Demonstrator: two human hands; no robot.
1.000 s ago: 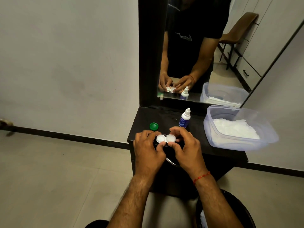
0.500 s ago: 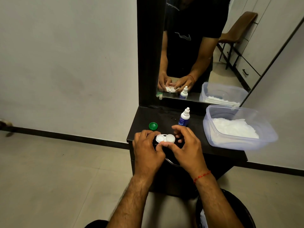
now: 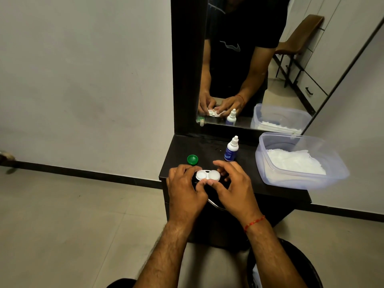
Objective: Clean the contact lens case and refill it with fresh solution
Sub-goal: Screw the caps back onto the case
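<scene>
Head view puts both your hands over the front edge of the dark vanity top (image 3: 187,150), and between them sits one white contact lens case (image 3: 208,175) with two round wells showing side by side. Your left hand (image 3: 185,188) pinches the case's left end, thumb at the near rim; your right hand (image 3: 232,188) pinches the right end, its other fingers spread loose above. One case, held from both sides, just above the surface.

Count the rest with me: one green cap (image 3: 192,159) lying flat to the left, apart from the case; one small solution bottle (image 3: 231,149) standing upright just behind your right fingers, white nozzle on; one clear plastic tub (image 3: 340,173) at the right with white tissue inside, overhanging the top's front edge.

Behind, one mirror (image 3: 245,59) in a black frame repeats your hands and the bottle. Pale wall, black skirting, beige tiled floor.
</scene>
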